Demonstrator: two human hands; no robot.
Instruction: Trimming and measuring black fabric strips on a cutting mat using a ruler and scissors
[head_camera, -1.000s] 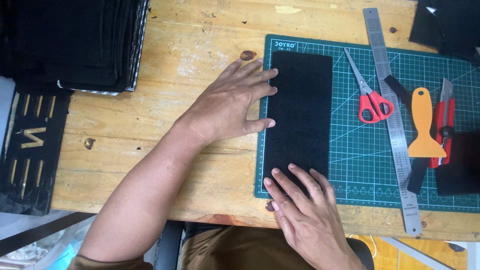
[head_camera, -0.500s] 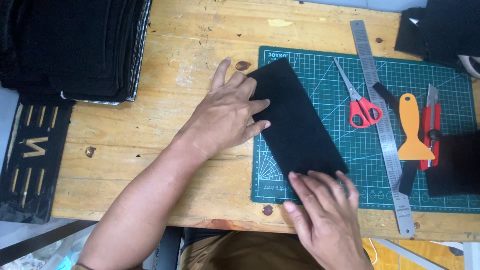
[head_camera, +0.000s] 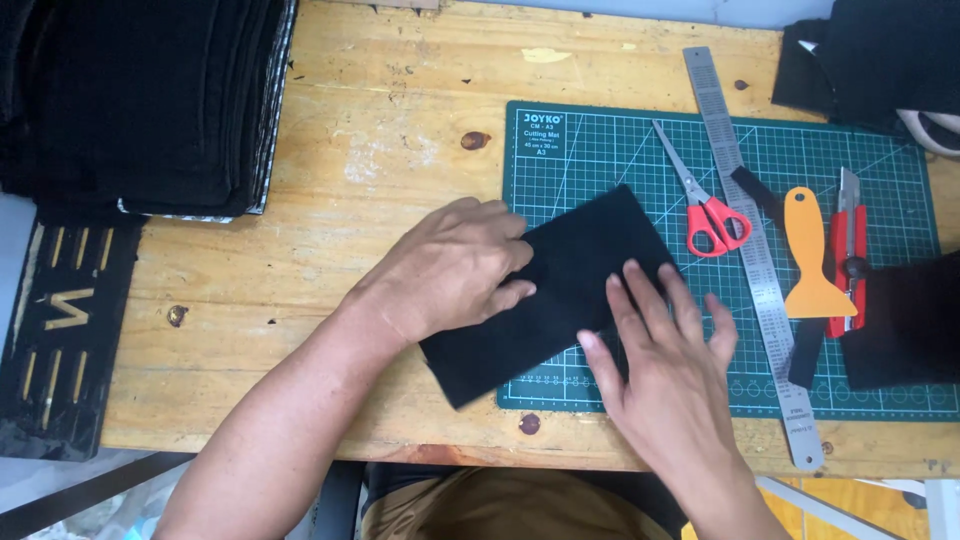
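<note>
The black cloth (head_camera: 570, 290) lay tilted across the near left corner of the green cutting mat (head_camera: 620, 150), its long axis running from near left to far right, the near end spilling onto the wooden table (head_camera: 300, 290). The left hand (head_camera: 450, 265) pressed flat on its left part, fingers spread, gripping nothing. The right hand (head_camera: 660, 360) lay open, palm down, on its near right edge. Red scissors (head_camera: 705, 205) sat just right.

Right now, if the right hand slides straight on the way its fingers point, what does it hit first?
The right hand lies flat on the black fabric piece, fingers pointing up the cutting mat, slightly left. Beyond the fabric's far edge, only bare mat shows; the red-handled scissors lie just right of that line.
</note>
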